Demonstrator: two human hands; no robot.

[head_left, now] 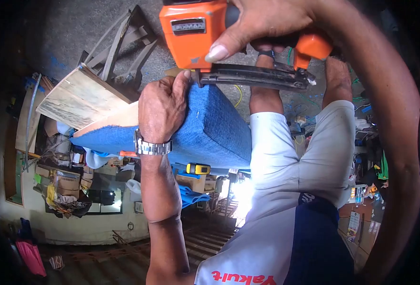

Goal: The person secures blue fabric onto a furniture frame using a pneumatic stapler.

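My right hand (262, 21) is wrapped round an orange and black staple gun (184, 47), its thumb lying along the orange body. The tool's nose meets the top edge of a block-shaped piece covered in blue fabric (226, 126). Right beside that nose, my left hand (162, 107), with a metal watch (155, 147) on the wrist, grips the blue fabric at the edge. Its thumb tip nearly touches the nose; the other fingers curl and are partly hidden. Left of this hand, the blue fabric borders a pale wooden edge.
A wooden board (86, 97) and dark wooden pieces (119, 52) lie at the upper left. A yellow and black tape measure (198, 168) is below the blue piece. Cluttered shelves (67, 185) stand at the left. My legs (271, 142) are close on the right.
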